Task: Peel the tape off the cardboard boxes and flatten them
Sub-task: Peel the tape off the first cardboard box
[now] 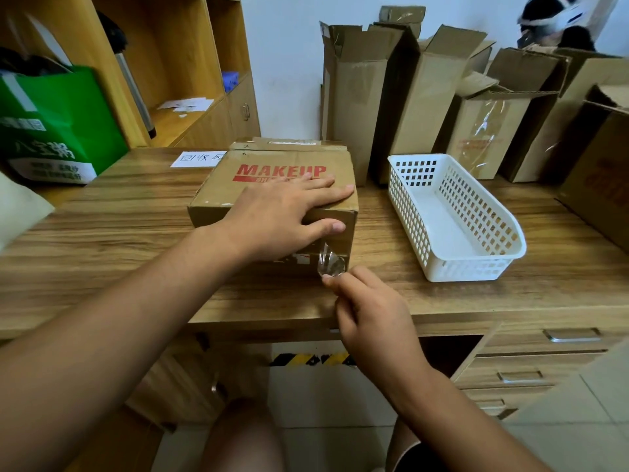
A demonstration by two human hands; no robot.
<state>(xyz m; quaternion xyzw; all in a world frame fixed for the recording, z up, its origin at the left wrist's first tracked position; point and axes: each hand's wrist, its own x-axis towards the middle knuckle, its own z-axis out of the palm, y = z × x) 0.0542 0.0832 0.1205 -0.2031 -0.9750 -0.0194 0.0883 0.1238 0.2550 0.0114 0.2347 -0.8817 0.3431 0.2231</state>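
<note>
A closed cardboard box (272,165) printed with red "MAKEUP" lies on the wooden desk (119,212). My left hand (282,212) presses flat on its top near the front right corner, thumb against the front face. My right hand (367,301) pinches a strip of clear tape (329,264) that is partly lifted off the box's front face near its lower right corner.
A white slotted plastic basket (452,219) stands right of the box. Several opened tall cardboard boxes (408,97) line the wall behind. A green bag (58,124) sits at the left by a wooden shelf (177,63). Drawers (544,356) are under the desk at the right. Another person (554,25) is at the far right.
</note>
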